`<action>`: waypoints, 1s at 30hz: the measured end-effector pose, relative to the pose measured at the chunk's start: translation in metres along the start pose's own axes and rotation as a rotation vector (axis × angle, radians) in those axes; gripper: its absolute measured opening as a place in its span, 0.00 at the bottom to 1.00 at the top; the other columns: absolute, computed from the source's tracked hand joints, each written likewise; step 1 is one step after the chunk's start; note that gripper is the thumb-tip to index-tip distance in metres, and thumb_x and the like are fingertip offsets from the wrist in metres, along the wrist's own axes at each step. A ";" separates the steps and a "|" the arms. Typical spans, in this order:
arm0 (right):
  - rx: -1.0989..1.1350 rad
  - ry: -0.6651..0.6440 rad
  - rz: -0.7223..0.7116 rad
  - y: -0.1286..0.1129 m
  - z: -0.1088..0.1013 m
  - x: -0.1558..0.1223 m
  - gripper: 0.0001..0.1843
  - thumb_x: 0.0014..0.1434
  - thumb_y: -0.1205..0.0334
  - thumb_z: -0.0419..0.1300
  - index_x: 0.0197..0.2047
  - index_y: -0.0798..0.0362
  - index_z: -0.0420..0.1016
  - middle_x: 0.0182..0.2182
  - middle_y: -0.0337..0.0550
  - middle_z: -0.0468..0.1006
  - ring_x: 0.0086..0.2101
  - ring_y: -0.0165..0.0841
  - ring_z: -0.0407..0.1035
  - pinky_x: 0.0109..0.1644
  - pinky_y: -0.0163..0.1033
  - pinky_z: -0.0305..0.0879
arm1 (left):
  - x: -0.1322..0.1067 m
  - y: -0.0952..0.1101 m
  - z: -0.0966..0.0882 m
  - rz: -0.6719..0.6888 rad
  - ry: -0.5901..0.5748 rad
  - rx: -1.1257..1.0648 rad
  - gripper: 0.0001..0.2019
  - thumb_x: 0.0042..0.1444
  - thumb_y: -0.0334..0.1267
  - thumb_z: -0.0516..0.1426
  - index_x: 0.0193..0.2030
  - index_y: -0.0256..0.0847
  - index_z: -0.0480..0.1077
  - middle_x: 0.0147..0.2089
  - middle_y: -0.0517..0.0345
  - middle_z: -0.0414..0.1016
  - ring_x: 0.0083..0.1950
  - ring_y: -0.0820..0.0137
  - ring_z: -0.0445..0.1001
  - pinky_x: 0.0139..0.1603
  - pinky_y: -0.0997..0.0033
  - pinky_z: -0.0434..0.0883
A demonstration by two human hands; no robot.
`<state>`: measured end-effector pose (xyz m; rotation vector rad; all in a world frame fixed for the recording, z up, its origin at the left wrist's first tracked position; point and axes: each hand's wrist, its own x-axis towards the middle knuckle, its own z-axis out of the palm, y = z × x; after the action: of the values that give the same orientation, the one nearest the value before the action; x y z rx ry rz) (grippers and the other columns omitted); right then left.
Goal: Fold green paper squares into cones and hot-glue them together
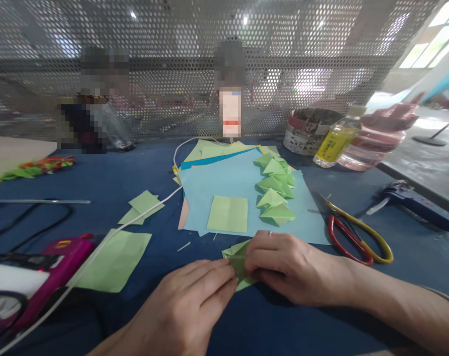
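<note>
A partly folded piece of green paper (239,262) lies on the blue table between my hands. My left hand (194,287) presses its closed fingers on the paper's left side. From the right, my right hand (289,262), with a ring on one finger, is closed on the paper's other side; its fingertips are partly hidden. Just beyond, a flat green square (227,213) rests on light blue sheets (209,185). Several folded green paper pieces (276,190) stand in a column at the right of those sheets.
Scissors (352,232) with red and yellow handles lie right, near a glue gun (420,202). More green sheets (115,259) lie left beside a magenta device (57,267). A white cable (109,237) crosses the table. Bottles (337,141) stand before a perforated screen (194,64).
</note>
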<state>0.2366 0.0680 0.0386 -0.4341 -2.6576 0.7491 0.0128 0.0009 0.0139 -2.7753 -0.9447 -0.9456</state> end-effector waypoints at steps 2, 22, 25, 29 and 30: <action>-0.033 -0.015 -0.024 0.002 0.000 0.000 0.12 0.61 0.77 0.50 0.38 0.59 0.74 0.34 0.48 0.74 0.36 0.32 0.67 0.38 0.35 0.66 | -0.003 0.000 0.003 -0.004 0.098 -0.018 0.18 0.58 0.23 0.46 0.44 0.35 0.76 0.44 0.51 0.80 0.46 0.67 0.78 0.49 0.68 0.76; -0.224 -0.054 -0.179 0.002 -0.004 0.000 0.12 0.61 0.76 0.50 0.36 0.59 0.74 0.34 0.48 0.75 0.33 0.33 0.64 0.37 0.36 0.64 | -0.003 -0.001 0.004 0.023 0.060 0.015 0.19 0.62 0.25 0.45 0.46 0.38 0.77 0.45 0.53 0.81 0.46 0.68 0.79 0.47 0.70 0.77; -0.270 -0.048 -0.200 0.002 -0.003 -0.001 0.13 0.63 0.75 0.49 0.35 0.59 0.74 0.33 0.47 0.74 0.32 0.33 0.63 0.38 0.36 0.64 | -0.001 0.000 0.000 0.033 0.019 0.049 0.19 0.63 0.25 0.45 0.44 0.37 0.78 0.44 0.52 0.82 0.45 0.67 0.80 0.46 0.69 0.77; -0.293 -0.067 -0.204 0.002 -0.003 -0.001 0.13 0.64 0.74 0.49 0.36 0.59 0.74 0.34 0.48 0.75 0.33 0.33 0.63 0.38 0.37 0.64 | 0.001 0.001 -0.005 0.046 0.002 0.055 0.19 0.63 0.24 0.45 0.43 0.36 0.78 0.43 0.51 0.82 0.45 0.66 0.80 0.45 0.68 0.78; -0.289 -0.068 -0.201 0.002 -0.003 0.000 0.13 0.64 0.74 0.49 0.35 0.59 0.74 0.34 0.48 0.75 0.33 0.33 0.63 0.38 0.37 0.64 | 0.003 0.001 -0.006 0.044 -0.018 0.049 0.19 0.64 0.25 0.45 0.44 0.35 0.78 0.44 0.51 0.82 0.45 0.66 0.80 0.45 0.68 0.78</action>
<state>0.2384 0.0702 0.0396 -0.2103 -2.8292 0.3257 0.0119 -0.0003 0.0206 -2.7568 -0.8931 -0.8807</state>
